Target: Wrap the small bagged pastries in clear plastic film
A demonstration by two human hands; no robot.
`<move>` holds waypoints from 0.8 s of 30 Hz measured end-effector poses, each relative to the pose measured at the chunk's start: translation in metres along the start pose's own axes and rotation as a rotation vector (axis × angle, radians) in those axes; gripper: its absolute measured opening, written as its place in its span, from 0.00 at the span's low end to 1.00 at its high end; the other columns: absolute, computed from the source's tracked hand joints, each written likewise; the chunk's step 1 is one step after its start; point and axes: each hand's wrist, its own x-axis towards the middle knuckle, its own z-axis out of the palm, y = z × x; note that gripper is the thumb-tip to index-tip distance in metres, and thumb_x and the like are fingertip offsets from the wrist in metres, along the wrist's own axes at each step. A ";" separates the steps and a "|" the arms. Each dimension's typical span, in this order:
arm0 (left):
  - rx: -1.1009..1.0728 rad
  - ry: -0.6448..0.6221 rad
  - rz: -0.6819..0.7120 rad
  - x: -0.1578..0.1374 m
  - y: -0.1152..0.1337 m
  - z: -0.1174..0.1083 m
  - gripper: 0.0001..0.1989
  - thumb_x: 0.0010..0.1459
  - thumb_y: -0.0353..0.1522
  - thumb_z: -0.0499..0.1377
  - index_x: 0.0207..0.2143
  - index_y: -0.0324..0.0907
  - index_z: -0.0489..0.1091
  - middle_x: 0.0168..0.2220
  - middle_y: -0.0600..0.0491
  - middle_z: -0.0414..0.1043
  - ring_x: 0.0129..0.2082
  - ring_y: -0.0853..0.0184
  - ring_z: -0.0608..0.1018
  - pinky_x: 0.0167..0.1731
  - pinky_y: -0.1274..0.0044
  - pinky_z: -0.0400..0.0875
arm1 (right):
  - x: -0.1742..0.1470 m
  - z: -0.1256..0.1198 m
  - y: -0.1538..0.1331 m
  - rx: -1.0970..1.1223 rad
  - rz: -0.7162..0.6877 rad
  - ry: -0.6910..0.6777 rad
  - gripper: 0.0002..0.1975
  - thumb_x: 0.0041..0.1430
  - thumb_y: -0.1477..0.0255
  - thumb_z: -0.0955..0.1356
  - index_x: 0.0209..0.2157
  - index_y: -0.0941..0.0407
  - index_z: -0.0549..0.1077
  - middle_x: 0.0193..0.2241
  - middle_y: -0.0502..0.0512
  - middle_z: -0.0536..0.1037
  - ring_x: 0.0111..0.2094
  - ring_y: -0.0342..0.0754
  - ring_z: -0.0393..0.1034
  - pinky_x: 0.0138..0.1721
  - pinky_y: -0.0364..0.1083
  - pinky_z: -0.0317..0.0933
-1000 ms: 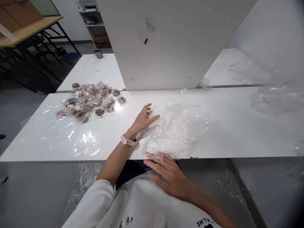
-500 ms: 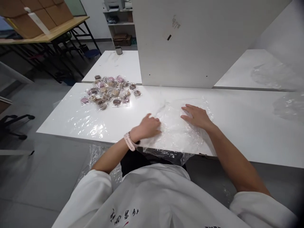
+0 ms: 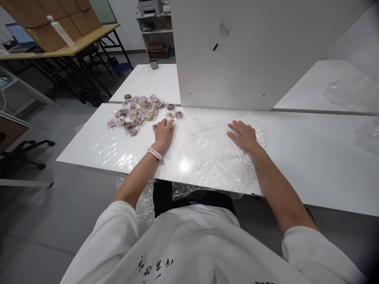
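Note:
My left hand (image 3: 164, 134), with a pink band at the wrist, reaches to the front right of a pile of small round sweets in clear wrappers (image 3: 139, 112), which look like cookies in pink, tan and brown. Its fingers are spread over the pile's near edge and partly cover the packets beneath; a grip on any of them cannot be made out. My right hand (image 3: 244, 135) lies spread on a clear plastic bag or sheet (image 3: 210, 157), near its right side. The plastic lies wrinkled on the white table and hangs over the front edge.
The white table (image 3: 314, 165) meets a tall white panel (image 3: 237, 59) at the back. Clear plastic (image 3: 349, 92) lies at the far right. A metal cup (image 3: 153, 64) stands on the table behind. Boxes (image 3: 68, 23) sit on a wooden table at the left.
My left hand has moved from the plastic up and left to the wrapped sweets. My right hand stays on the plastic, which now lies spread wider. The view has shifted slightly.

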 end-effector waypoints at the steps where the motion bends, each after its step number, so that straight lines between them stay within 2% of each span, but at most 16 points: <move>1: 0.032 -0.008 0.062 -0.001 0.002 -0.001 0.23 0.70 0.34 0.44 0.64 0.46 0.64 0.61 0.39 0.66 0.57 0.50 0.71 0.58 0.55 0.63 | -0.001 0.003 0.001 0.004 -0.005 0.019 0.25 0.65 0.54 0.63 0.59 0.46 0.72 0.67 0.51 0.65 0.71 0.56 0.51 0.70 0.64 0.38; 4: 0.144 -0.105 0.174 0.004 0.003 -0.011 0.24 0.70 0.31 0.41 0.64 0.39 0.61 0.55 0.34 0.69 0.49 0.50 0.75 0.47 0.61 0.70 | -0.002 0.006 0.005 0.016 -0.015 0.065 0.24 0.64 0.54 0.64 0.57 0.46 0.74 0.66 0.51 0.67 0.70 0.56 0.54 0.70 0.63 0.40; 7: 0.218 -0.228 0.233 0.018 -0.002 -0.020 0.24 0.69 0.27 0.41 0.65 0.36 0.59 0.51 0.33 0.71 0.42 0.53 0.78 0.39 0.64 0.72 | -0.002 0.004 0.007 0.022 -0.016 0.080 0.23 0.64 0.54 0.64 0.56 0.46 0.74 0.65 0.51 0.68 0.69 0.56 0.55 0.69 0.62 0.42; 9: 0.203 -0.261 0.240 0.028 -0.010 -0.026 0.24 0.69 0.26 0.41 0.65 0.36 0.59 0.46 0.35 0.74 0.37 0.56 0.79 0.37 0.65 0.72 | -0.002 0.002 0.005 0.028 -0.019 0.073 0.23 0.64 0.54 0.64 0.57 0.46 0.74 0.65 0.50 0.68 0.69 0.56 0.55 0.69 0.62 0.41; 11: 0.135 -0.186 0.195 0.037 -0.019 -0.032 0.24 0.69 0.27 0.43 0.65 0.37 0.59 0.43 0.38 0.76 0.34 0.59 0.78 0.34 0.67 0.72 | -0.003 0.001 0.004 0.031 -0.020 0.068 0.23 0.65 0.54 0.63 0.57 0.45 0.74 0.66 0.50 0.68 0.69 0.57 0.54 0.69 0.62 0.41; 14: -0.023 0.108 0.146 0.041 -0.021 -0.047 0.24 0.70 0.29 0.45 0.67 0.41 0.58 0.44 0.41 0.77 0.36 0.60 0.79 0.33 0.68 0.74 | -0.003 0.000 0.003 0.028 -0.013 0.069 0.22 0.64 0.54 0.64 0.56 0.45 0.74 0.65 0.49 0.68 0.69 0.58 0.55 0.69 0.62 0.42; 16: -0.131 0.266 0.217 0.032 -0.004 -0.055 0.26 0.71 0.29 0.45 0.69 0.47 0.54 0.50 0.43 0.76 0.39 0.62 0.79 0.34 0.69 0.75 | -0.002 0.001 0.003 0.023 -0.013 0.076 0.22 0.64 0.55 0.64 0.56 0.44 0.75 0.65 0.49 0.68 0.69 0.58 0.55 0.69 0.62 0.43; 18: -0.202 0.287 0.374 0.012 0.029 -0.055 0.27 0.71 0.29 0.44 0.70 0.53 0.52 0.56 0.46 0.73 0.40 0.63 0.80 0.32 0.70 0.77 | -0.002 0.003 0.004 0.014 -0.018 0.081 0.22 0.65 0.55 0.64 0.56 0.44 0.75 0.65 0.49 0.68 0.68 0.58 0.55 0.69 0.62 0.43; 21: -0.212 0.124 0.708 -0.034 0.092 -0.038 0.29 0.72 0.26 0.40 0.70 0.58 0.51 0.62 0.51 0.68 0.44 0.65 0.80 0.33 0.72 0.79 | 0.001 0.004 0.004 0.014 -0.016 0.074 0.22 0.64 0.55 0.64 0.56 0.45 0.75 0.65 0.50 0.68 0.69 0.58 0.55 0.69 0.62 0.42; 22: -0.207 0.064 0.817 -0.050 0.109 -0.029 0.29 0.72 0.26 0.39 0.69 0.57 0.52 0.63 0.51 0.67 0.47 0.65 0.80 0.35 0.72 0.80 | 0.001 0.004 0.003 0.022 -0.013 0.072 0.22 0.64 0.55 0.64 0.56 0.46 0.75 0.65 0.50 0.68 0.69 0.58 0.54 0.69 0.63 0.42; 24: -0.203 -0.018 0.928 -0.077 0.132 -0.010 0.28 0.71 0.24 0.40 0.68 0.52 0.54 0.65 0.49 0.66 0.57 0.63 0.76 0.47 0.68 0.80 | -0.001 -0.003 -0.001 0.051 -0.002 0.082 0.23 0.64 0.56 0.64 0.57 0.47 0.74 0.65 0.52 0.69 0.68 0.58 0.56 0.69 0.63 0.43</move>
